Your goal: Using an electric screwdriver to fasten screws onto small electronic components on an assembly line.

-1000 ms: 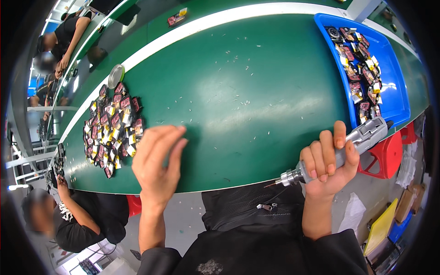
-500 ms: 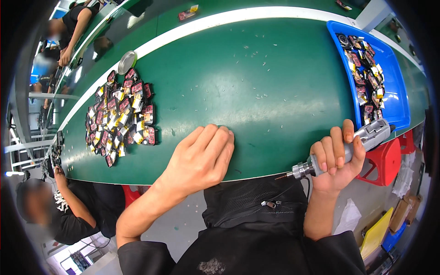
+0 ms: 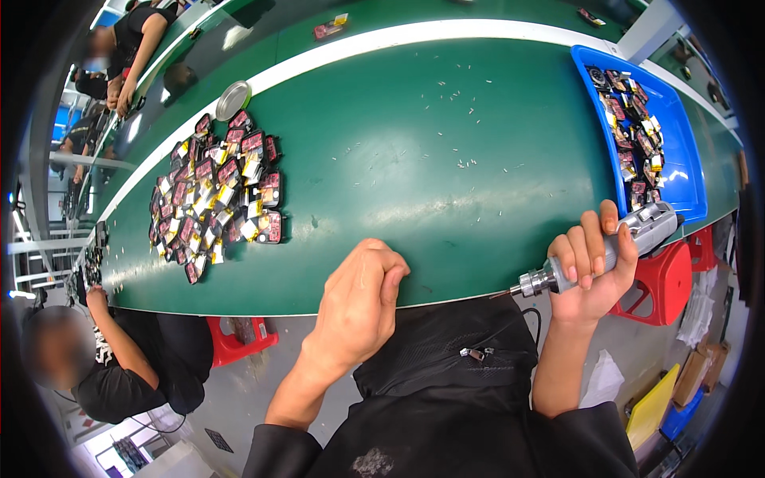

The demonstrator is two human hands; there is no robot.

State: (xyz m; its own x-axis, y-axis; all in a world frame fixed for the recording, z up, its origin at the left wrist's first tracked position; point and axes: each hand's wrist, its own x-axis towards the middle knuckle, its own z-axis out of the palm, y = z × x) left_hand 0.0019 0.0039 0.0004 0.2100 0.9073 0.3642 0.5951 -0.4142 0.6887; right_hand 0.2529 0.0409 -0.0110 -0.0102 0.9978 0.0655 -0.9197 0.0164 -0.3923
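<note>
My right hand (image 3: pixel 591 259) is wrapped around a grey electric screwdriver (image 3: pixel 649 225) at the table's right front edge. Its thin bit points left, and a dark cord hangs below. At the front edge, near the middle, my left hand (image 3: pixel 358 299) is closed with the fingers curled under; whatever it may hold is hidden. Beyond it to the left lies a heap of small black-cased electronic units (image 3: pixel 215 187) with red boards and silver-yellow battery packs. Several small pale pins or screws (image 3: pixel 466 163) are scattered over the green tabletop (image 3: pixel 382 207).
A blue tray (image 3: pixel 681 151) at the right holds more such units. Behind the heap stands a round metal tin (image 3: pixel 233 100). Red stools (image 3: pixel 673 283) are below the table edge. A co-worker (image 3: pixel 131 362) sits at the left; another person (image 3: pixel 135 48) is at the far left.
My left hand has turned and drawn slightly back toward me, its fingers still curled. My right hand keeps its hold on the screwdriver. The view has shifted slightly.
</note>
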